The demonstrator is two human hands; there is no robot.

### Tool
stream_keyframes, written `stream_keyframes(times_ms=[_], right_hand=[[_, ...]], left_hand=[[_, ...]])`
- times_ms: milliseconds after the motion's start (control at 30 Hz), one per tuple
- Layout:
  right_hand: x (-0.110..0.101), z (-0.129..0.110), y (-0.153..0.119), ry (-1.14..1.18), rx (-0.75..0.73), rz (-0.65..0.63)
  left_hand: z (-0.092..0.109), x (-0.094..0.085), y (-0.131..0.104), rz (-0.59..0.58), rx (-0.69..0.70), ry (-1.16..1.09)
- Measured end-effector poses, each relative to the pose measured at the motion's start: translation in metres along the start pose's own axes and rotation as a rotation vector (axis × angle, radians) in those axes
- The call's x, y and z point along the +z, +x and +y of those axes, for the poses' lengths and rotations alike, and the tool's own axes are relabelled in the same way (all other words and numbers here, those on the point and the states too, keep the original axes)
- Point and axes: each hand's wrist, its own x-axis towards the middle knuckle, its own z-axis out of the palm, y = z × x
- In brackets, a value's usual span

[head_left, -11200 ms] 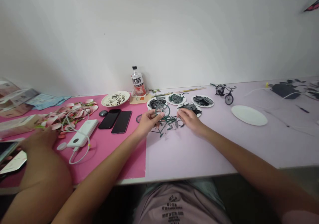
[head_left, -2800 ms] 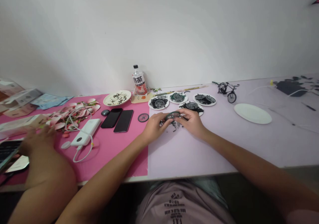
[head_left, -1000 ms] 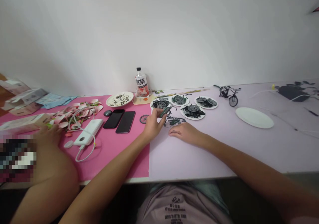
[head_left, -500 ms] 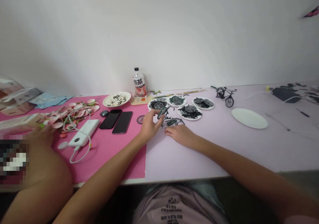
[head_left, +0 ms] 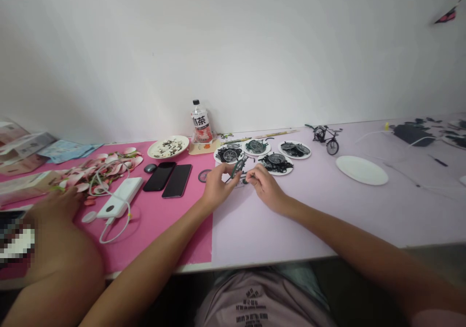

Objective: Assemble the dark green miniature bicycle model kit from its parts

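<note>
My left hand is closed on a partly built model bicycle, dark green and grey, held just above the table. Close to its right side, my right hand is pinched; whatever sits between its fingertips is too small to make out. Small dark parts lie below the hands, partly hidden by them. A loose wheel rests left of my left hand. Just beyond are white plates of bicycle parts: black wheels, green pieces, grey and black wheels and black pieces.
A finished-looking model bicycle stands at the back right, behind a white plate. Leftward lie two phones, a power bank with cable, and pink petals. A bottle stands by the wall. Another person's arm reaches in.
My right hand has lifted off the small parts on the table and come up beside the model bicycle, fingers pinched. My left hand still holds the model. The view has shifted slightly.
</note>
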Motion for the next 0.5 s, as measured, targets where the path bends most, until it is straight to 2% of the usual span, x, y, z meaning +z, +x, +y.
stream_keyframes(times_ms=[167, 333, 500], right_hand=[[-0.001, 0.003, 0.001, 0.001, -0.017, 0.091], [0.002, 0.004, 0.001, 0.007, 0.001, 0.1], [0.003, 0.006, 0.002, 0.011, 0.028, 0.101]], left_hand=[[0.01, 0.003, -0.003, -0.075, -0.099, -0.119], [0.013, 0.01, -0.009, -0.174, -0.221, -0.25], [0.012, 0.014, -0.01, -0.191, -0.264, -0.262]])
